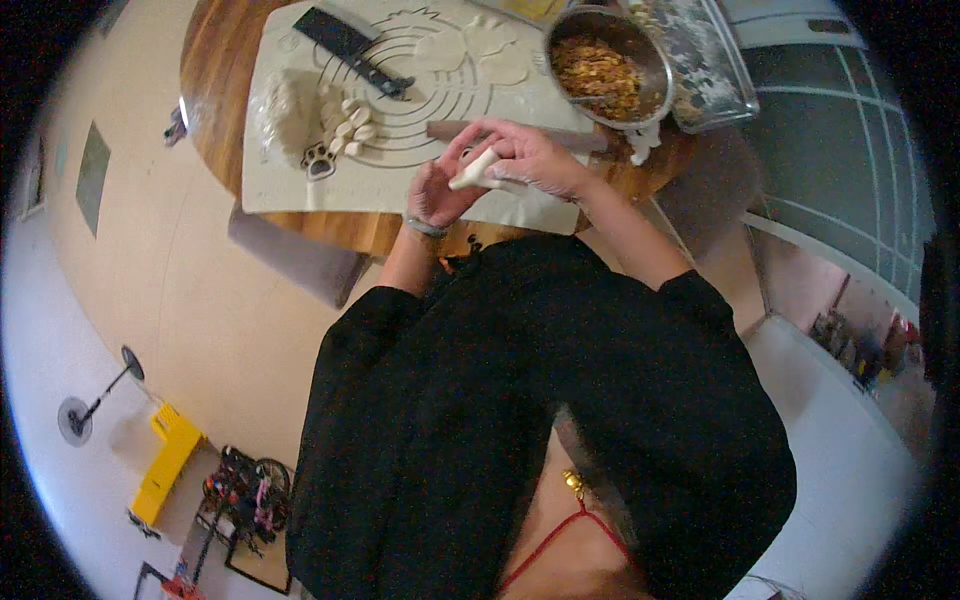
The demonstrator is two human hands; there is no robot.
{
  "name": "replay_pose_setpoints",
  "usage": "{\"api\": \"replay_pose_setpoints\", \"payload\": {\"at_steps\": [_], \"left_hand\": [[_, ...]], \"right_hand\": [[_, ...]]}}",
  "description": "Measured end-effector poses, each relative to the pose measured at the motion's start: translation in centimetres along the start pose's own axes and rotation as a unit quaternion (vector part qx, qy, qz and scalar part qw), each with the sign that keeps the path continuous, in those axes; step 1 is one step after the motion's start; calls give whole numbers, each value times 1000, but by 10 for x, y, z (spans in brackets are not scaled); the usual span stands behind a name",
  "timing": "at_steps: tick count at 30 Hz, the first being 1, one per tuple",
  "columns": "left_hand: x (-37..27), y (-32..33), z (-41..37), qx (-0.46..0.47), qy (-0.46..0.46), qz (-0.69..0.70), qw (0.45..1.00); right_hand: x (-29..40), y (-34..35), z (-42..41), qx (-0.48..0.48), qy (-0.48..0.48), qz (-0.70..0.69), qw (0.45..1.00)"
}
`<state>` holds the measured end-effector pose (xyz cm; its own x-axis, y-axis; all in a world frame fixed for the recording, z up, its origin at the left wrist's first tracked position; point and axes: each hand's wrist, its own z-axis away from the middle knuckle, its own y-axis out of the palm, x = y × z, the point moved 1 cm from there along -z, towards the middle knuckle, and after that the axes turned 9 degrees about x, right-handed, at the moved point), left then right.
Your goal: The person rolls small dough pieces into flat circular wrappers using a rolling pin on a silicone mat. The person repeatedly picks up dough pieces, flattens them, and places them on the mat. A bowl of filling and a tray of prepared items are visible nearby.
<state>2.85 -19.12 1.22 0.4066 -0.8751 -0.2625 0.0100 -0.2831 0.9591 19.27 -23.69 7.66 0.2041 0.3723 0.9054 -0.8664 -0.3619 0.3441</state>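
Between my hands, over the near edge of a pale pastry mat [277, 187], is a piece of white dough [476, 170]. My right hand [536, 161] pinches it with thumb and fingers. My left hand [442, 191] is cupped beside it, fingers curved; whether it grips the dough I cannot tell. Behind my hands lies a rolling pin [574, 139], partly hidden. Flat dough wrappers [442, 54] lie at the mat's far side. Small dough pieces [362, 133] sit left of my hands, beside a larger dough mass [289, 112] that looks covered in plastic film.
A metal pot [667, 79] of chopped filling [600, 75] stands at the right, next to a clear floured tray [739, 75]. A black-bladed cleaver [330, 34] lies on the mat, with a paw-shaped item [319, 160] nearer. A padded seat [296, 255] is below the round wooden table [217, 90].
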Motion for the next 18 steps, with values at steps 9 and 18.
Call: {"api": "replay_pose_setpoints", "payload": {"at_steps": [9,18], "left_hand": [[0,11,-17,-94,-86,-97,987],[-11,38,-24,-74,-46,-44,995]], "right_hand": [[-12,-14,0,-115,-53,101,987],[-7,-35,14,-287,-30,71,955]]}}
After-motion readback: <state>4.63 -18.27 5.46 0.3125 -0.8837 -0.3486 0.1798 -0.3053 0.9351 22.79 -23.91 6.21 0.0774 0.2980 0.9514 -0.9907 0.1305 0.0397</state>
